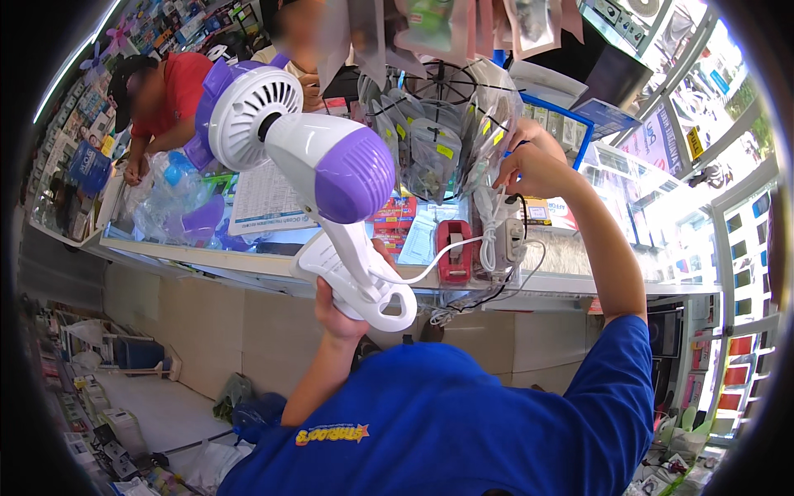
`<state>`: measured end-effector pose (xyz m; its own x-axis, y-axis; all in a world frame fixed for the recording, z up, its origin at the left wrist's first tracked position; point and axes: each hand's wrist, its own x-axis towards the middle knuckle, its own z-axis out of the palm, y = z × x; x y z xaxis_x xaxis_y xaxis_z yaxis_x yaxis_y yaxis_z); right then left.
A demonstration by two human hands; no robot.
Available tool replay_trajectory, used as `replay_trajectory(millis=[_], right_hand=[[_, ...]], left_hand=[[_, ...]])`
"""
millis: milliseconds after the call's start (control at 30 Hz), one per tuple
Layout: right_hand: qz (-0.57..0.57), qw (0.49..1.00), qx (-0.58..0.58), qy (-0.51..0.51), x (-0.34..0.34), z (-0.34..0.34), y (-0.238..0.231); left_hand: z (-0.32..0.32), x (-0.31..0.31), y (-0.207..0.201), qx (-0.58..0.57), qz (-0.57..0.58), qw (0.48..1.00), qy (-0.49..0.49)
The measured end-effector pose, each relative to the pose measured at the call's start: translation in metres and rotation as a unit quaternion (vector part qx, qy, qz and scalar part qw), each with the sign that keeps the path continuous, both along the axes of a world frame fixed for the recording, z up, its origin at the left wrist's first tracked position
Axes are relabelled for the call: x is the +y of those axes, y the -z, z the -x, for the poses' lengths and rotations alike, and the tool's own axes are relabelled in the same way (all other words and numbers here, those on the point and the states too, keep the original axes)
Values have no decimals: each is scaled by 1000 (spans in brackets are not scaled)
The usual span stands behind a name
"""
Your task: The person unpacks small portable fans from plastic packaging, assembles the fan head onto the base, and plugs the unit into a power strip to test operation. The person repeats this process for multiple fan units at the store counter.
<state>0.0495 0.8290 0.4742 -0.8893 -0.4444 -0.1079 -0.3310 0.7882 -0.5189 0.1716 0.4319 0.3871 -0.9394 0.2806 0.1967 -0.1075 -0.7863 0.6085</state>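
Note:
My left hand (337, 318) is closed around the base of a white and purple desk fan (331, 157), held up and tilted in front of the counter. Its purple blades and white vented motor housing point toward the far left. A white cord (488, 227) runs from the fan to a tied bundle at the counter's front. My right hand (538, 169) reaches over the counter, its fingers pinched at the top of that bundle; the exact grip is small in view. Just beside it is a white power strip (513, 241) with dark and white leads. A red tape dispenser (454, 252) stands left of the bundle.
On the glass counter (562, 277) stands a wire rack of bagged goods (434, 145), with a blue-edged box (579, 132) behind. A printed sheet (266, 198) and clear plastic wrap (169, 194) lie left. A person in red (178, 91) and another person (299, 37) are across the counter.

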Motion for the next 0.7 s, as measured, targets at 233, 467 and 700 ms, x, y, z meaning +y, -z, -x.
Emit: replay_trajectory(millis=[233, 467, 700], right_hand=[[-45, 997, -53, -35, 3, 19, 14], [-20, 999, -37, 34, -17, -18, -46], [-110, 979, 140, -101, -83, -83, -71]], left_hand=[[4, -1, 7, 14, 22, 1000, 3], [8, -7, 24, -25, 9, 1000, -17], [4, -18, 39, -48, -1, 999, -10]])
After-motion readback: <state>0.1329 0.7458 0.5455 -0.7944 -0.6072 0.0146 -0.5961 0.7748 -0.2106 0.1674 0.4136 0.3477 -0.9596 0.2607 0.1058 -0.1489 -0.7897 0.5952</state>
